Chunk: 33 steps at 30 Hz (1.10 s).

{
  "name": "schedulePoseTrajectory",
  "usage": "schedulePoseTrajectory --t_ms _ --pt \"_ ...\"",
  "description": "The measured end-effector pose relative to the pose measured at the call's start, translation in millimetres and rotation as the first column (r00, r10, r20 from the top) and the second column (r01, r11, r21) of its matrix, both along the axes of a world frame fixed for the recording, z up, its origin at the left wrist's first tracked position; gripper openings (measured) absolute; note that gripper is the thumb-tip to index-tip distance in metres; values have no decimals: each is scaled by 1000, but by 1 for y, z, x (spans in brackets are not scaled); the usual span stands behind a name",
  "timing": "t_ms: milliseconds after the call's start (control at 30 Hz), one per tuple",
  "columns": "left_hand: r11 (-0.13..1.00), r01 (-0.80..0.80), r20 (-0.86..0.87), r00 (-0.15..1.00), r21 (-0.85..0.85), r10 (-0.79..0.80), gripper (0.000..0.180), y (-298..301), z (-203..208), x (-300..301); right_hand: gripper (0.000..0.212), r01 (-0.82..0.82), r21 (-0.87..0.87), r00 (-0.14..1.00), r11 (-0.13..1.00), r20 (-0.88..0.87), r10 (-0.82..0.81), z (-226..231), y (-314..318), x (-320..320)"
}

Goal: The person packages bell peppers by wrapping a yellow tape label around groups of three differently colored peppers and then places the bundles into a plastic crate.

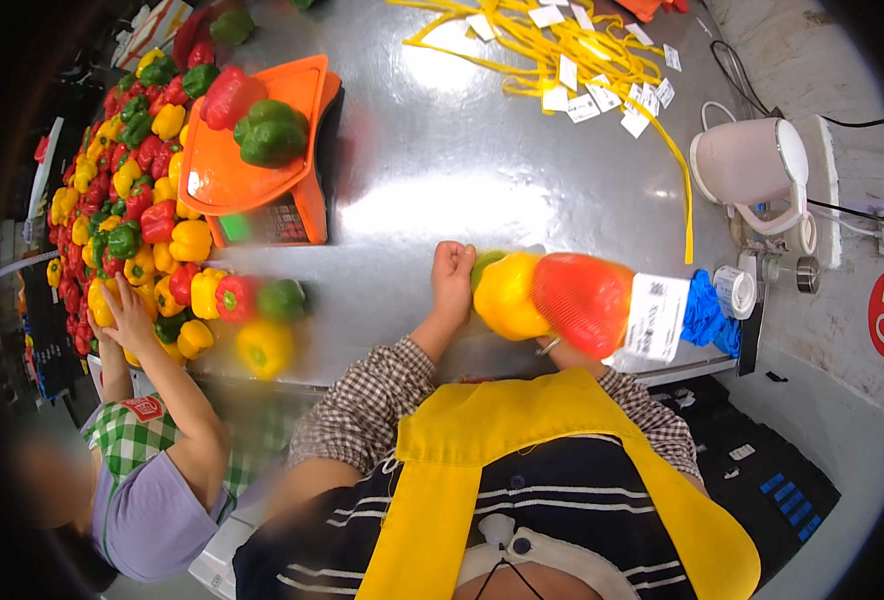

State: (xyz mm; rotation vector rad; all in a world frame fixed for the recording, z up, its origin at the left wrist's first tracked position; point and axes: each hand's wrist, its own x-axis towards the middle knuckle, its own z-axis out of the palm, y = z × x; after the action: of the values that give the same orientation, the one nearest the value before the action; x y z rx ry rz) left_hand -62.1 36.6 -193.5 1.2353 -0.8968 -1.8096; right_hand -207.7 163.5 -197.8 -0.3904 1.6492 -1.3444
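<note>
In front of me, a net bag of bell peppers lies crosswise over the near table edge. A yellow pepper and a red one fill it, and a sliver of green shows at the left end. A white printed label hangs at its right end. My left hand is closed in a fist at the bag's left end, fingers pinched on the netting. Beneath the peppers, my right hand is mostly hidden; only a bit of it with a ring shows, its fingers out of sight.
An orange scale holds a red and a green pepper. Loose peppers lie beside a large pile at left, where a co-worker's hands reach in. Yellow net sleeves with labels lie at the back. A kettle and blue netting are at right.
</note>
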Motion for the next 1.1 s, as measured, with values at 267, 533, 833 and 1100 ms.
schedulePoseTrajectory --t_ms 267,533,833,1100 --pt "921 -20 -228 971 -389 -76 10 -91 118 -28 15 -117 -538 991 835 -15 129 118 -154 -30" --pt "638 273 -41 901 -721 -432 9 -111 246 5 16 -425 -762 773 489 -24 634 231 -186 -71" --pt "-438 706 824 535 -556 -184 9 -44 288 35 14 -904 -361 394 228 -498 773 274 -91 -67" --pt "-495 701 844 517 -513 -142 14 -32 347 48 18 -965 111 -65 238 -979 193 323 -65 -45"
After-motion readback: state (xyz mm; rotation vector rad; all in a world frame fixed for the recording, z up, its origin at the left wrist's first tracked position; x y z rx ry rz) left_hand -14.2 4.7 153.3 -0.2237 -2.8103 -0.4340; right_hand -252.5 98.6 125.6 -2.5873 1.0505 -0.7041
